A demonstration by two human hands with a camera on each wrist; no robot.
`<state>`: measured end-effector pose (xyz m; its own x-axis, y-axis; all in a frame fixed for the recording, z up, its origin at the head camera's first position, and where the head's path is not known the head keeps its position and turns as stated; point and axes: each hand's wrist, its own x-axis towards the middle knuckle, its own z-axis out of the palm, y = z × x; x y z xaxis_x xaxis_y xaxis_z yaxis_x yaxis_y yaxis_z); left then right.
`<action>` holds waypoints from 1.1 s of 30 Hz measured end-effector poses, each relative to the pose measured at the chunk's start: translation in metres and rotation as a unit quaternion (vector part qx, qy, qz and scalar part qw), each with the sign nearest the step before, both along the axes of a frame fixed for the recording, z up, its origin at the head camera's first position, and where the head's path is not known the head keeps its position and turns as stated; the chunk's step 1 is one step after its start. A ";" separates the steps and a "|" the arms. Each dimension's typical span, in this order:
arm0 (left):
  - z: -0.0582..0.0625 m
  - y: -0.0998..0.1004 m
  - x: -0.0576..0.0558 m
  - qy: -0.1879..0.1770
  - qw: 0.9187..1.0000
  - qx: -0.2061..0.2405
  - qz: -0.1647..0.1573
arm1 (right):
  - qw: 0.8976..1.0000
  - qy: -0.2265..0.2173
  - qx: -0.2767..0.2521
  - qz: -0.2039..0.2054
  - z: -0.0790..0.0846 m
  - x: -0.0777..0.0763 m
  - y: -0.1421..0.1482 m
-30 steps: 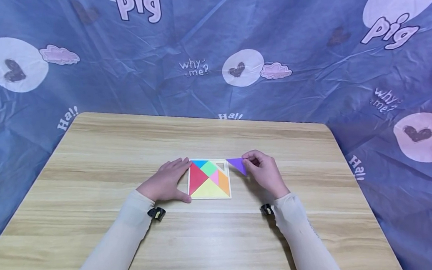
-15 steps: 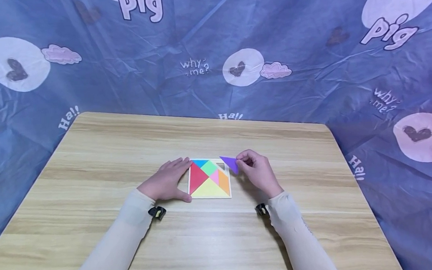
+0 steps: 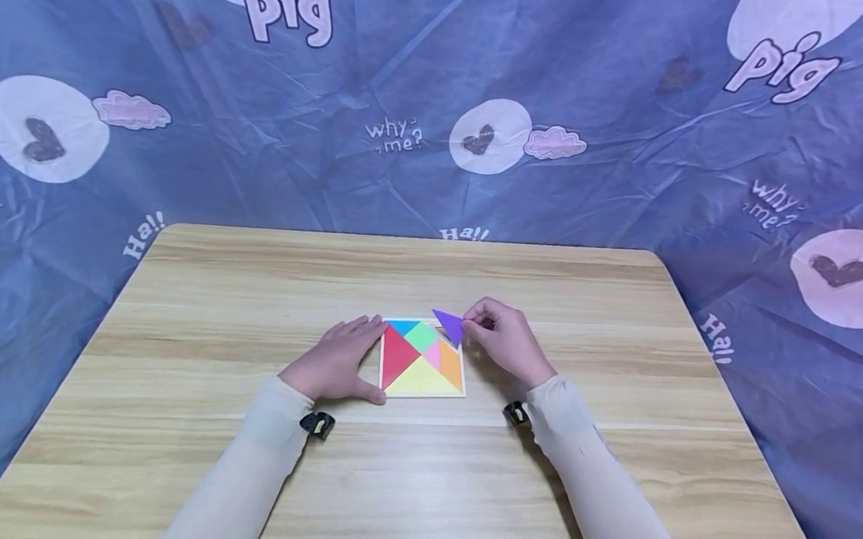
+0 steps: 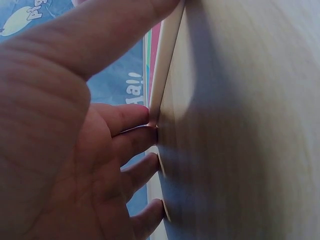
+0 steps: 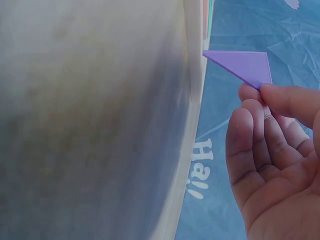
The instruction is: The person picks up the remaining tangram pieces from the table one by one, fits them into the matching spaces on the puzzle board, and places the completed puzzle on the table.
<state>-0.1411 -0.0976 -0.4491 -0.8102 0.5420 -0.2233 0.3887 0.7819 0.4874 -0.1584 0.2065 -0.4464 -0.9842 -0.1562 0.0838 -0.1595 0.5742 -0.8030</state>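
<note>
A square tangram tray (image 3: 425, 397) lies on the table with red (image 3: 398, 357), yellow, blue, green, pink and orange pieces in it. My left hand (image 3: 336, 360) rests along its left side, thumb at the near corner and fingers at the far one; the left wrist view shows the fingertips and thumb at the tray's edge. With thumb and forefinger my right hand (image 3: 507, 339) pinches a purple triangle (image 3: 451, 327) by one corner. The triangle is tilted over the tray's far right corner and hides most of the vacant slot there. In the right wrist view the purple triangle (image 5: 247, 65) is raised off the tray.
The wood-grain table (image 3: 417, 488) stretches around the tray on all sides. Behind it and along both sides hangs a blue printed cloth (image 3: 358, 74). A black wrist camera (image 3: 318, 425) sits on the left wrist, another on the right.
My right hand has carried the purple triangle leftward from beside the tray to over its far right corner, turning it on the way. My left hand has stayed at the tray's left side.
</note>
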 end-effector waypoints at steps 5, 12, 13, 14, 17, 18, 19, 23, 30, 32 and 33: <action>0.000 -0.001 0.000 0.000 1.000 0.002 -0.002 | 1.000 -0.007 0.010 0.008 0.001 -0.004 -0.003; 0.000 -0.001 0.000 -0.004 1.000 -0.002 0.000 | 0.998 -0.023 0.046 0.030 0.000 -0.012 -0.005; -0.001 -0.001 0.000 -0.002 1.000 0.000 0.000 | 0.998 -0.026 0.050 0.033 0.000 -0.013 -0.006; -0.001 -0.001 0.000 -0.001 1.000 0.000 0.000 | 0.997 -0.028 0.055 0.037 -0.001 -0.015 -0.007; -0.001 -0.001 0.000 0.001 1.000 0.000 -0.002 | 0.995 -0.041 0.074 0.047 -0.001 -0.019 -0.010; -0.001 -0.001 0.000 0.002 1.000 0.001 -0.003 | 0.994 -0.046 0.081 0.048 -0.002 -0.020 -0.010; -0.001 -0.001 0.000 0.001 1.000 0.000 -0.003 | 0.994 -0.054 0.086 0.048 -0.002 -0.021 -0.011; 0.001 -0.001 0.001 0.002 1.000 0.004 -0.005 | 0.991 -0.077 0.104 0.044 -0.002 -0.025 -0.013; 0.004 -0.001 0.001 -0.001 1.000 0.007 -0.002 | 0.988 -0.099 0.113 0.047 -0.002 -0.030 -0.013; 0.004 -0.001 0.001 -0.001 1.000 0.005 -0.002 | 0.986 -0.107 0.118 0.046 -0.003 -0.031 -0.013; 0.004 -0.001 0.001 -0.001 1.000 0.005 -0.003 | 0.985 -0.110 0.122 0.046 -0.003 -0.032 -0.013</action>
